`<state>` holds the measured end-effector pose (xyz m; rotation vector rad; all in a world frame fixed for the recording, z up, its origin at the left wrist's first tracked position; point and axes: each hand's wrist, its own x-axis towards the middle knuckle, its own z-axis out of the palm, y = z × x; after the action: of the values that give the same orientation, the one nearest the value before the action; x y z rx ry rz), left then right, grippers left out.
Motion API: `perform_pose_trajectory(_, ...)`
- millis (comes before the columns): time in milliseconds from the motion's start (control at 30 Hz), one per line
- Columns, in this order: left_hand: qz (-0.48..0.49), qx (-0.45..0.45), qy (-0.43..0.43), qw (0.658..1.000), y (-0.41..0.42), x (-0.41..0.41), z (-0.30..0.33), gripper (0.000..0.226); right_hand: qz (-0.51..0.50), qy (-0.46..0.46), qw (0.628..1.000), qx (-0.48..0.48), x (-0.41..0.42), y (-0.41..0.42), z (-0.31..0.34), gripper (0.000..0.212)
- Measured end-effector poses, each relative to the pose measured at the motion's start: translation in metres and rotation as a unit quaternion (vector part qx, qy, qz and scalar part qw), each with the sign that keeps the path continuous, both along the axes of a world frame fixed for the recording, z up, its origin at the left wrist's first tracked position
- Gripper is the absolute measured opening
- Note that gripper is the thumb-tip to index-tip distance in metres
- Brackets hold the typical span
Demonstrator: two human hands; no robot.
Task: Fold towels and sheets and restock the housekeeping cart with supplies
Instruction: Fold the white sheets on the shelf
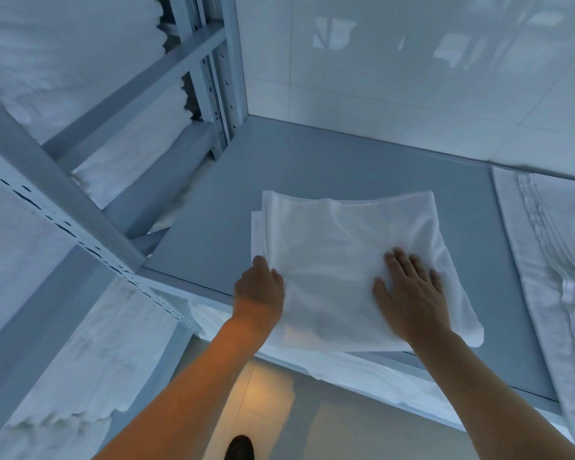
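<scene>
A folded white sheet (339,247) lies on a grey shelf top (213,234), its near edge hanging slightly over the front. My left hand (259,287) grips the sheet's left near edge, fingers curled round the fabric. My right hand (409,293) lies flat on top of the sheet near its right side, fingers straight and spread, pressing down.
A stack of folded white linen (558,260) sits at the right end of the shelf. Metal racking (80,200) with stacked white linen fills the left. A white tiled wall (412,78) stands behind the shelf. More white linen (362,370) lies on the level below; a dark shoe (239,448) shows on the floor.
</scene>
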<state>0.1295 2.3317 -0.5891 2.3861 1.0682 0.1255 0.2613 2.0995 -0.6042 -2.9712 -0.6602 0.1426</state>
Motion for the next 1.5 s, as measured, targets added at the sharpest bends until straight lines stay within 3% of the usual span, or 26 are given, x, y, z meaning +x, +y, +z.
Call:
perform_pose_trajectory(100,0.051,-0.112,-0.014,0.992,0.015,-0.006,0.0,0.013,0.008,-0.024,0.999,-0.027,0.004,-0.003,0.006,0.061)
perform_pose_trajectory(167,0.066,-0.137,-0.016,0.988,0.017,-0.016,-0.002,0.016,0.031,-0.02,0.999,-0.013,0.004,-0.011,0.005,0.061)
perform_pose_trajectory(300,0.039,-0.03,0.045,0.998,0.001,-0.035,-0.008,0.036,0.067,-0.025,0.997,0.007,0.001,-0.019,-0.002,0.068)
perform_pose_trajectory(433,0.006,0.013,0.13,0.991,0.002,-0.026,0.005,0.07,0.055,-0.029,0.998,-0.001,0.004,-0.018,-0.007,0.069)
perform_pose_trajectory(600,0.039,-0.202,0.125,0.971,0.025,-0.035,0.015,0.055,0.016,-0.016,1.0,0.012,0.004,-0.017,-0.008,0.066)
perform_pose_trajectory(667,0.013,-0.17,0.19,0.967,0.017,-0.044,0.013,0.064,-0.017,-0.005,1.0,0.023,0.006,-0.015,-0.008,0.066)
perform_pose_trajectory(767,-0.005,-0.069,0.261,0.963,0.002,-0.046,0.014,0.098,-0.012,0.003,1.0,0.017,0.006,-0.015,-0.009,0.067)
perform_pose_trajectory(833,-0.067,0.05,0.221,0.972,-0.002,-0.027,0.017,0.104,0.002,0.004,1.0,0.008,0.008,-0.017,-0.009,0.068)
perform_pose_trajectory(900,-0.199,0.106,0.098,0.969,-0.009,0.002,0.015,0.082,0.019,-0.001,1.0,-0.001,0.011,-0.018,-0.006,0.068)
perform_pose_trajectory(967,-0.338,0.123,0.043,0.932,-0.014,0.025,0.01,0.063,0.078,-0.017,0.997,-0.004,0.01,-0.018,-0.004,0.066)
perform_pose_trajectory(1033,-0.401,0.146,0.05,0.903,-0.009,0.034,-0.008,0.059,0.157,-0.023,0.987,0.008,0.006,-0.022,-0.006,0.067)
perform_pose_trajectory(1233,-0.301,0.127,0.038,0.944,0.004,0.012,-0.05,0.067,0.093,0.009,0.995,0.036,0.033,-0.016,-0.015,0.065)
perform_pose_trajectory(1500,-0.261,0.129,0.033,0.956,-0.009,0.006,-0.054,0.07,0.108,0.011,0.994,0.009,0.059,0.003,-0.006,0.069)
